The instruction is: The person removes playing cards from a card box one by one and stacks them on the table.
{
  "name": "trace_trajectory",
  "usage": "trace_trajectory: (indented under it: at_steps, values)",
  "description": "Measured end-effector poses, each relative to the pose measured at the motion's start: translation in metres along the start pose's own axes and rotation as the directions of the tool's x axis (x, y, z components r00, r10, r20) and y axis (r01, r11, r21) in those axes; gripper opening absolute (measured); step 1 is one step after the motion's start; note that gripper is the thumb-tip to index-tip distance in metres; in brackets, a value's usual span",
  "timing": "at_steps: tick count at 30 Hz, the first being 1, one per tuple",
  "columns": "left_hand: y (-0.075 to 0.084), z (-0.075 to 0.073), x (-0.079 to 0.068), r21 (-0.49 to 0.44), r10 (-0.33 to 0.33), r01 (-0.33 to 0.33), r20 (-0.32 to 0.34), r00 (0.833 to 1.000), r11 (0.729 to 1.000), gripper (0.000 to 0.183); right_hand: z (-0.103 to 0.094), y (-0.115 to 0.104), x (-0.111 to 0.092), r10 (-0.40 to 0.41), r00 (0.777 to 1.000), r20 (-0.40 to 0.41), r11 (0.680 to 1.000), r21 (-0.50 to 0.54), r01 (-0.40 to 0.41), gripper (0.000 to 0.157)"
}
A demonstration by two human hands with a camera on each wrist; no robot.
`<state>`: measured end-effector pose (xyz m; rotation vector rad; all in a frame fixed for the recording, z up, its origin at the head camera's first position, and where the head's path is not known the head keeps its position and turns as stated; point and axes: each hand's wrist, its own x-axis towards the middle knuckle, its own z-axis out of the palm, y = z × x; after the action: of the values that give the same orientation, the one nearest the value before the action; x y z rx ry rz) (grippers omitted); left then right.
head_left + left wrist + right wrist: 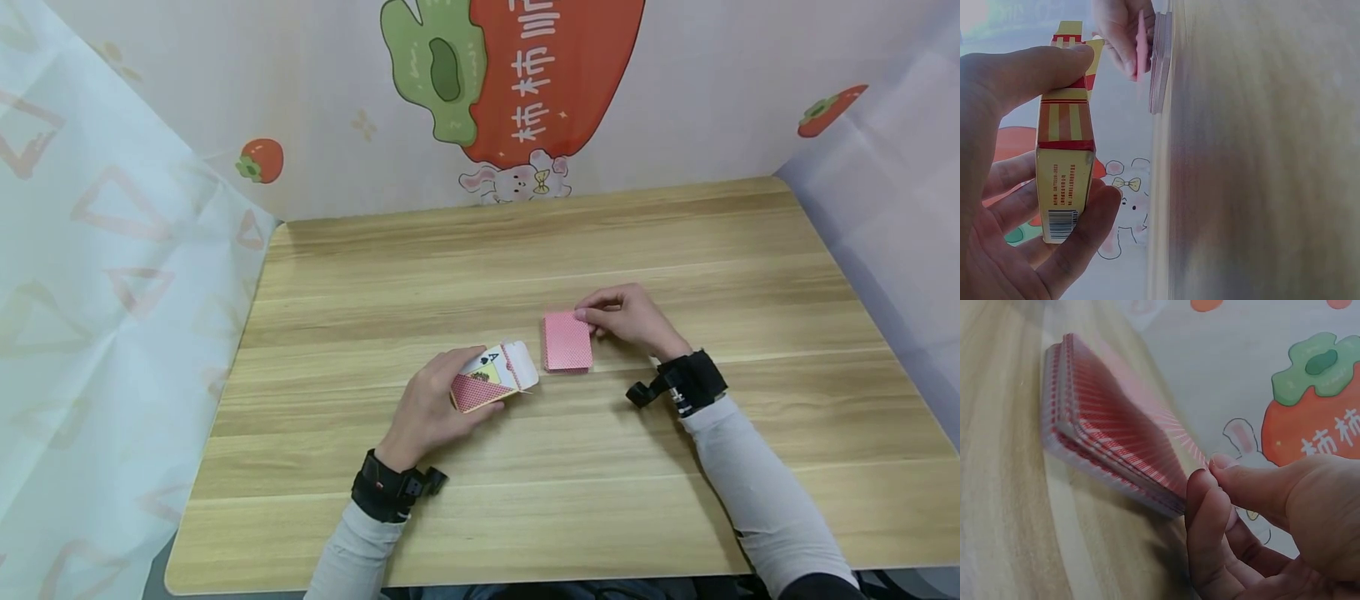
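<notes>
My left hand grips a playing-card box above the table, thumb and fingers on its opposite edges. An ace of spades design shows on the box, and its white end flap stands out toward the right. In the left wrist view a barcode marks the box's narrow side. To the right lies a squared stack of red-patterned cards, face down. Thumb and forefinger of my right hand pinch one card by its corner. That card is lifted off the stack and blurred.
The wooden table reaches back to a printed cloth backdrop. White cloth hangs along the left side, and another sheet along the right. Each wrist carries a black camera strap.
</notes>
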<state>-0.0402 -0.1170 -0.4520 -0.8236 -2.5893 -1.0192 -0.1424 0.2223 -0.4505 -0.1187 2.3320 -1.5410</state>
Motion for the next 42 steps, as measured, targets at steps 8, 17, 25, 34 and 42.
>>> trace_trajectory:
  at_steps: [8, 17, 25, 34, 42]
  values:
    - [0.000, -0.001, 0.001, -0.003, -0.006, 0.006, 0.015, 1.000, 1.000, 0.079, 0.003, 0.002, 0.001, -0.008, 1.000, -0.007, 0.998, -0.064, 0.008, 0.031]
    - [0.000, -0.001, 0.001, 0.004, -0.002, 0.002, 0.012, 1.000, 1.000, 0.080, 0.009, 0.002, 0.003, -0.045, 0.998, -0.047, 0.992, -0.124, 0.039, 0.023]
    - [0.001, -0.001, 0.000, -0.006, 0.002, -0.002, 0.016, 1.000, 1.000, 0.079, 0.011, 0.006, 0.003, -0.088, 0.994, -0.065, 0.986, -0.149, 0.078, 0.023]
    - [0.001, -0.001, 0.000, -0.009, -0.007, 0.008, 0.027, 1.000, 1.000, 0.078, 0.010, 0.006, 0.003, -0.101, 0.992, -0.072, 0.983, -0.164, 0.089, 0.025]
    - [0.001, -0.001, 0.000, -0.009, 0.000, 0.001, 0.022, 1.000, 1.000, 0.078, 0.011, 0.006, 0.003, -0.114, 0.991, -0.070, 0.980, -0.173, 0.101, 0.020]
